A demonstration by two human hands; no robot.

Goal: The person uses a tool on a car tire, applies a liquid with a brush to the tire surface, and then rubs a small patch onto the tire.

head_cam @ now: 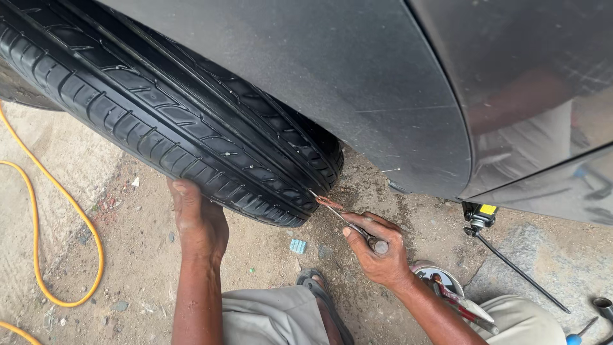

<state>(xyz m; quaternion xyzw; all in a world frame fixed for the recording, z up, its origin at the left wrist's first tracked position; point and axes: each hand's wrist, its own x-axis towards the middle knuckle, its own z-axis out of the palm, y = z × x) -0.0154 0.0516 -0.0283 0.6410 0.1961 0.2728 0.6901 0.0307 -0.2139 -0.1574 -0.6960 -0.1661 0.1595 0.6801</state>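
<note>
Khaki-clad knees (274, 316) are showing at the bottom edge, with a sandalled foot (319, 291) resting on the dirt between them. Beyond them, the ground (255, 255) is lying bare and sandy, scattered with small pebbles and scraps, and turning to rougher grey paving (530, 255) on the right. A yellow air hose (64, 211) is looping across the dirt on the left. The left hand (198, 220) is lying open, palm and thumb pressing flat against the lower tread of a black car tyre (166, 108), which is sitting on the ground under a dark grey car body panel (357, 76). The right hand (380, 249) is closing around the handle of a tyre plug insertion tool (348, 223), whose thin metal shaft is running up and left, its tip touching the tread at the tyre's bottom edge with a reddish plug strip (329, 203) at that point. A small light-blue block (297, 246) is lying on the dirt just beside the hands. To the right, a jack (480, 216) with a long black rod (520, 271) is standing under the car's sill. A round tin (440, 276) with red-handled pliers (463, 306) is sitting by the right knee, and a blue-handled screwdriver (578, 333) is lying at the far right corner.
</note>
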